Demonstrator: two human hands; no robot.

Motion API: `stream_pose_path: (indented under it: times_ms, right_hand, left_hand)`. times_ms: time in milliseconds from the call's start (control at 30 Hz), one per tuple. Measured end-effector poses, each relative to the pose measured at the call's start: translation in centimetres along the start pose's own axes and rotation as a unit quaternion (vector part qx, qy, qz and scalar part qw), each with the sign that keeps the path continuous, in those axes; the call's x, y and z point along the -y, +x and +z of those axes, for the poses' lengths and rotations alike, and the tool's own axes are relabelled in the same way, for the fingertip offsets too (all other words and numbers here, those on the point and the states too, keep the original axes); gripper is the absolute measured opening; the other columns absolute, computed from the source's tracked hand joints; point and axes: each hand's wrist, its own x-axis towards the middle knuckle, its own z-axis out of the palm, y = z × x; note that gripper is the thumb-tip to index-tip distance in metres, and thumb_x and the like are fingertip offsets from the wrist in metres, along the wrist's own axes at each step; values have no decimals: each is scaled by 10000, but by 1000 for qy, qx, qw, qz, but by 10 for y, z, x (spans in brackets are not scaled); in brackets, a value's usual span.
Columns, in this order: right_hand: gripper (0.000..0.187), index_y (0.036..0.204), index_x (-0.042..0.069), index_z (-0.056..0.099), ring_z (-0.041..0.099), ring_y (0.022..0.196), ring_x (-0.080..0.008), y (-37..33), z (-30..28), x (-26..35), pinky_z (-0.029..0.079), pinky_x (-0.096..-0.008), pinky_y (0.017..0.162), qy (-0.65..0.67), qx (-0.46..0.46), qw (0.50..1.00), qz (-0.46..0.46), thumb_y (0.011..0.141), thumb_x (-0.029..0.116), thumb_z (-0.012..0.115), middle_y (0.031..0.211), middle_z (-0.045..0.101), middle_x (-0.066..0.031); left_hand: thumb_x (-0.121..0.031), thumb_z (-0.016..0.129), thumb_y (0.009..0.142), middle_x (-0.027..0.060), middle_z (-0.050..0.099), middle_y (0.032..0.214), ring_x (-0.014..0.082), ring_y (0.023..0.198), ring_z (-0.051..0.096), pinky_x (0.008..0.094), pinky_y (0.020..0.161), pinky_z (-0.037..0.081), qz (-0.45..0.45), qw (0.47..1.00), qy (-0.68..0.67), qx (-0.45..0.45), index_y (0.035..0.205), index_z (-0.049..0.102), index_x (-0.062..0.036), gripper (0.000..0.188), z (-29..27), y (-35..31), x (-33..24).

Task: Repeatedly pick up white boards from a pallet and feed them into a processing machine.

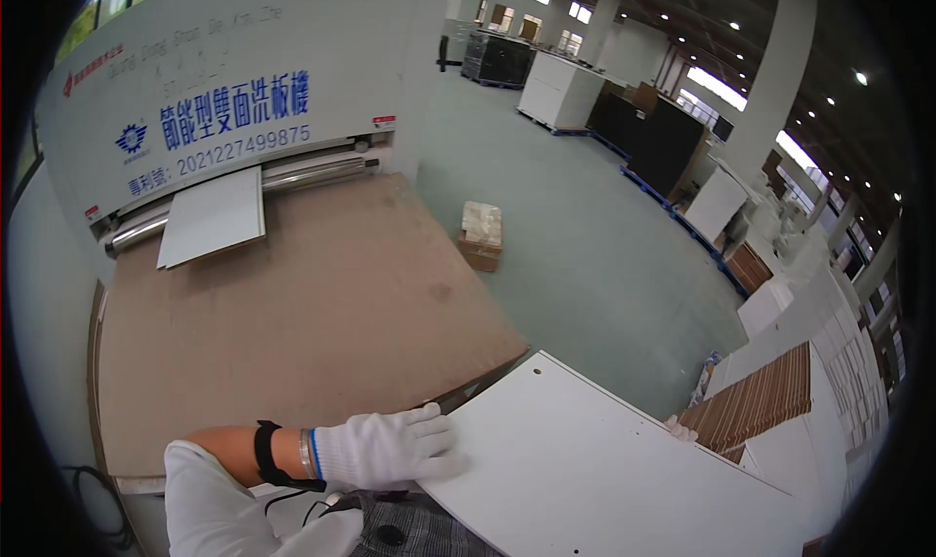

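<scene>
A large white board [595, 450] with small drilled holes lies slanted in front of my body, at the lower right. My left hand [400, 448], in a white knitted glove with a blue cuff edge, grips the board's left end. Over its far right edge curl the gloved fingertips of my right hand [681, 428]; the board hides the rest of that hand. To the left is a brown table [302, 313] in front of a big pale machine [244, 59]. White panels [216, 216] stick out from under the machine's metal roller [317, 174] onto the table.
A small brown box [481, 250] with a pale top stands on the green floor beyond the table. Stacked brown-edged boards [756, 401] are at the right. Farther off stand white and black stacks on blue pallets [673, 211], near a pale column [770, 79].
</scene>
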Motion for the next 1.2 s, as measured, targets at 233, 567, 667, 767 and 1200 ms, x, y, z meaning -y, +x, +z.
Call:
stream_pose_path:
  times_ms: [233, 567, 667, 767, 1200]
  right_hand:
    - [245, 856, 94, 469, 401, 619, -162, -98, 119, -22, 440, -424, 686, 67, 61, 989, 120, 960, 300, 387, 684, 386, -23]
    - [253, 816, 116, 459, 392, 608, -160, -215, 247, -73, 442, -424, 694, 68, 165, 956, 232, 960, 313, 391, 689, 389, -15]
    - [361, 1080, 45, 476, 488, 881, -218, -228, 305, -93, 443, -400, 848, -43, 185, 964, 185, 973, 374, 372, 973, 492, -82]
    - [514, 1256, -2, 487, 553, 1063, -257, -237, 342, -116, 443, -384, 951, -111, 209, 959, 155, 982, 415, 360, 1163, 561, -126]
    - [609, 993, -84, 632, 615, 906, -260, -324, 388, -236, 462, -373, 794, -435, 377, 808, 127, 924, 466, 379, 982, 660, -173]
  left_hand:
    - [-212, 596, 761, 83, 551, 942, 266, 845, 593, 326, 626, 546, -213, 975, 30, -60, 1108, 522, -116, 367, 16, -118, -23]
    - [-359, 643, 800, 56, 639, 1030, 281, 820, 657, 368, 648, 558, -464, 880, -76, -66, 1183, 553, -167, 438, -7, -268, -69]
    - [-403, 668, 793, 74, 667, 944, 309, 808, 657, 368, 689, 551, -505, 830, -154, -180, 1131, 611, -161, 420, -10, -290, -83]
    - [-440, 687, 787, 79, 691, 923, 268, 856, 670, 339, 760, 534, -562, 753, -219, -263, 1110, 645, -141, 442, -7, -311, -98]
    - [-418, 667, 831, 81, 650, 1090, 144, 962, 607, 276, 855, 472, -637, 449, -464, -420, 1191, 582, 3, 561, 63, -348, -146]
